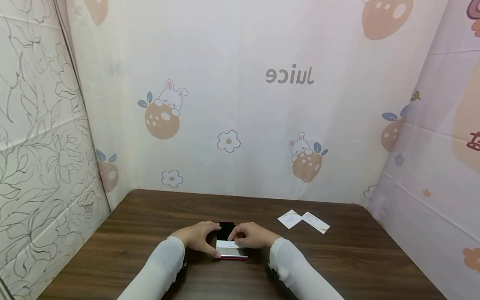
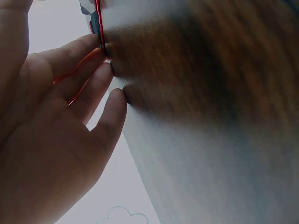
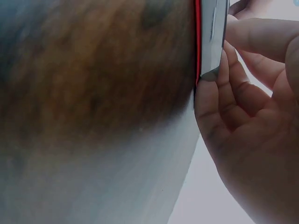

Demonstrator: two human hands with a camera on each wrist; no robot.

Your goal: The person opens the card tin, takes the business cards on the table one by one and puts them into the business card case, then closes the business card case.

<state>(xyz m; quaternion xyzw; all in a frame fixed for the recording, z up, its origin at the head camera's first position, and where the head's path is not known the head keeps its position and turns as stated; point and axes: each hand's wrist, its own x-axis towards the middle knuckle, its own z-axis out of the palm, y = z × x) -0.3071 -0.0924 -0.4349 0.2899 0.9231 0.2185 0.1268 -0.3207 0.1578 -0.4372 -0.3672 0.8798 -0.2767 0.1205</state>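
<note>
A small card case (image 1: 231, 251) with a red rim, a black open lid and a silver body lies on the dark wooden table (image 1: 142, 225) near the front middle. My left hand (image 1: 198, 236) grips its left side, thumb at the near edge and fingers at the far edge. In the left wrist view, the fingertips (image 2: 108, 70) touch the table beside the red rim of the case (image 2: 97, 23). My right hand (image 1: 250, 235) holds the right side. In the right wrist view, its curled fingers (image 3: 224, 88) pinch the silver body of the case (image 3: 211, 42). A white card (image 1: 227, 244) shows in the case.
Two white business cards (image 1: 290, 218) (image 1: 316, 222) lie flat on the table at the back right. Patterned fabric walls (image 1: 240, 104) close in the table on the left, back and right. White sleeves (image 1: 161, 271) cover both forearms.
</note>
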